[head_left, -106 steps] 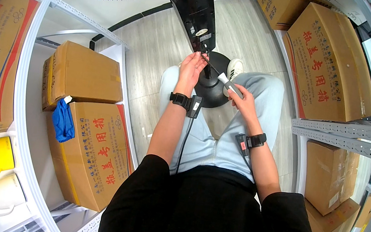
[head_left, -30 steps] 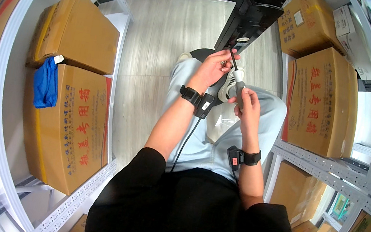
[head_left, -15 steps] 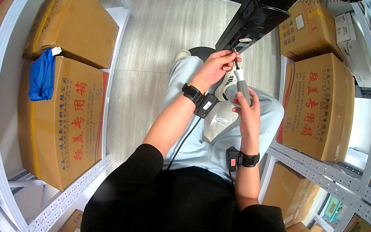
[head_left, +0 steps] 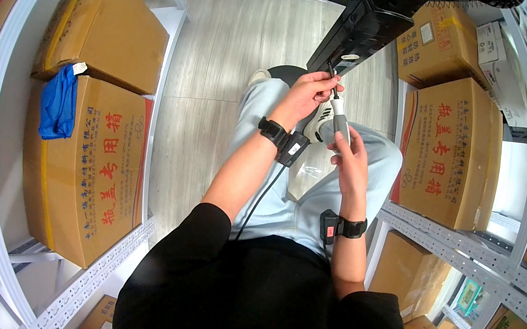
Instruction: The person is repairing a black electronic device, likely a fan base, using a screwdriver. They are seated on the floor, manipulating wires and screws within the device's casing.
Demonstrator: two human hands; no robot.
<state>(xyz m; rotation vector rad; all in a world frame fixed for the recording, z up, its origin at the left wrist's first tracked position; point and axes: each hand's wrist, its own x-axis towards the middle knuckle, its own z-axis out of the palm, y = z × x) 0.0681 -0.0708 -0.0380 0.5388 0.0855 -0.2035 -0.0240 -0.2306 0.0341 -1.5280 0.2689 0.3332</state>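
A black fan [head_left: 358,35] slants down from the top, its wire grille at the upper edge. At its lower end my left hand [head_left: 310,96] is closed in a pinch. A thin dark shaft passes by those fingertips; what exactly they grip is too small to make out. My right hand [head_left: 351,160] is closed around the grey handle of a white-and-grey screwdriver [head_left: 340,123]. Its white front end and shaft point up toward the left fingers and the fan's lower end. The spot where the tip meets the fan is partly hidden.
Printed cardboard boxes [head_left: 89,166] fill the metal shelf on the left, with a blue cloth [head_left: 59,102] hanging over them. More boxes [head_left: 442,147] line the right-hand shelf [head_left: 461,252]. My knees and a white shoe [head_left: 315,128] are beneath my hands, above the grey floor [head_left: 211,82].
The screwdriver's handle stands slightly more upright, and my right hand has shifted a little with it. My left hand keeps its pinch by the fan's lower end.
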